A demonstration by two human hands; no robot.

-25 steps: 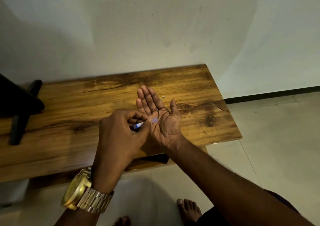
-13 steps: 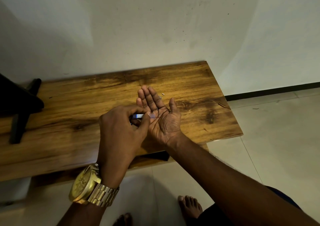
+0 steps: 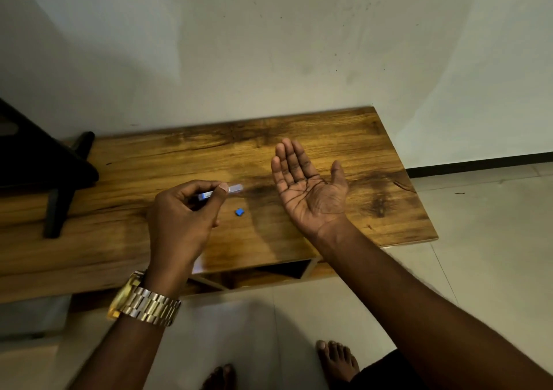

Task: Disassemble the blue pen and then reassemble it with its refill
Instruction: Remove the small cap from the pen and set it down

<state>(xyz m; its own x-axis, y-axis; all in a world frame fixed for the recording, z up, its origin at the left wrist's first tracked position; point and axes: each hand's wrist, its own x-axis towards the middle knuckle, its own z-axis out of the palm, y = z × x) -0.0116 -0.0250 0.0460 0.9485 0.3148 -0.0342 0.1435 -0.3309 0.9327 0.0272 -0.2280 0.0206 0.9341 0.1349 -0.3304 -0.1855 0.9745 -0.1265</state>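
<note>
My left hand [image 3: 182, 219], with a gold watch on the wrist, pinches the blue pen barrel [image 3: 223, 190] between thumb and fingers above the wooden table [image 3: 374, 138]; the barrel's clear end sticks out to the right. A small blue pen piece [image 3: 239, 212] lies on the table just right of that hand. My right hand [image 3: 309, 190] is held palm up to the right, fingers spread, nothing in it. The refill is not visible.
A black stand [image 3: 57, 210] rests on the table's left end. The table backs against a white wall. Below its front edge is an open shelf [image 3: 281, 273]. My bare feet [image 3: 338, 359] are on the tiled floor.
My hands have separated: the left has drawn away leftward with the barrel, the right has shifted to the right, palm still up. The small blue piece now shows on the table between them.
</note>
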